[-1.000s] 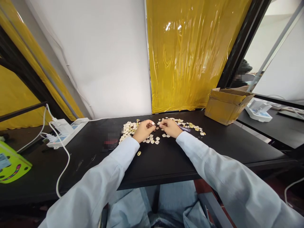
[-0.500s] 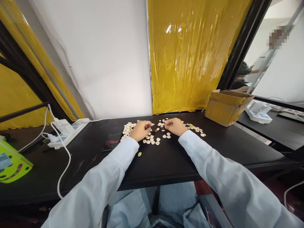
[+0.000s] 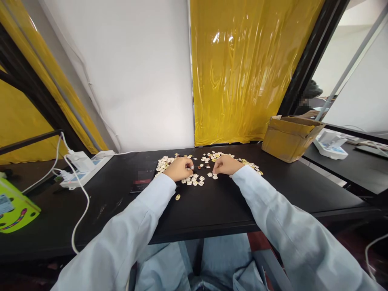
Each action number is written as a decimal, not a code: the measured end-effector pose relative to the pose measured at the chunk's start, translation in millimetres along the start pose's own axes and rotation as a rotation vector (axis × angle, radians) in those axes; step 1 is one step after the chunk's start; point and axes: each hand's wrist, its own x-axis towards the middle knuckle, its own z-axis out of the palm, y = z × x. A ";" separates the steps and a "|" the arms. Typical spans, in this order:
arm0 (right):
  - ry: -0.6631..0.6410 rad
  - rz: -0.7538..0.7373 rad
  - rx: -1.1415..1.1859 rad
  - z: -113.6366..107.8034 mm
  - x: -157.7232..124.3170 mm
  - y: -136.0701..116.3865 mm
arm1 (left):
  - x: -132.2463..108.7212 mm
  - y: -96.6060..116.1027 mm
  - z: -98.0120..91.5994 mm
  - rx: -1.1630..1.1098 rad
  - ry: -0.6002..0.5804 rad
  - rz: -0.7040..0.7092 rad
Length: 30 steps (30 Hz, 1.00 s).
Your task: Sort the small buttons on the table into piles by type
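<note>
Many small cream pieces with dark spots, like two-holed buttons (image 3: 192,180), lie scattered on the black table. My left hand (image 3: 178,169) rests among them, its thumb and forefinger pinched; something pale shows at the fingertips, too small to name. Close to the cream button (image 3: 215,177) on the right, my right hand (image 3: 228,165) points down with its fingers pressed together; whether they grip anything is hidden. Between the hands are a brown button (image 3: 199,167) and a few dark ones. One yellowish button (image 3: 178,197) lies apart, nearer the front edge.
A dark phone (image 3: 141,180) lies left of the buttons. Farther left are a white power strip (image 3: 87,171) with a cable and a bright green container (image 3: 16,206). A cardboard box (image 3: 291,139) stands at the back right. Another person (image 3: 311,99) is visible beyond the frame.
My right hand has moved slightly right and toward me, lowering its fingertips to a cream button. My left hand has shifted only a little.
</note>
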 end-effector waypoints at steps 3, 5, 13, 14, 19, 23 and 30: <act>0.026 0.001 0.006 0.8 -0.1 0.3 | 1.4 -4.2 1.4 -0.048 0.000 0.030; 0.101 -0.001 -0.005 2.8 1.0 0.8 | 2.4 -6.9 3.2 -0.098 0.008 0.040; 0.219 -0.120 0.088 22.4 7.7 -4.5 | 3.4 -8.3 8.3 -0.107 0.082 0.010; 0.219 -0.145 0.106 25.6 7.9 -6.4 | 3.6 -8.5 9.2 -0.129 0.086 0.001; 0.224 -0.243 0.197 37.6 6.8 -17.2 | 5.2 -5.2 13.3 -0.449 0.121 -0.050; 0.241 -0.300 0.270 39.5 7.0 -21.1 | 5.8 5.8 15.5 -0.709 0.144 -0.051; 0.310 -0.336 0.220 35.7 10.9 -20.6 | 6.9 17.1 15.1 -0.854 0.171 -0.059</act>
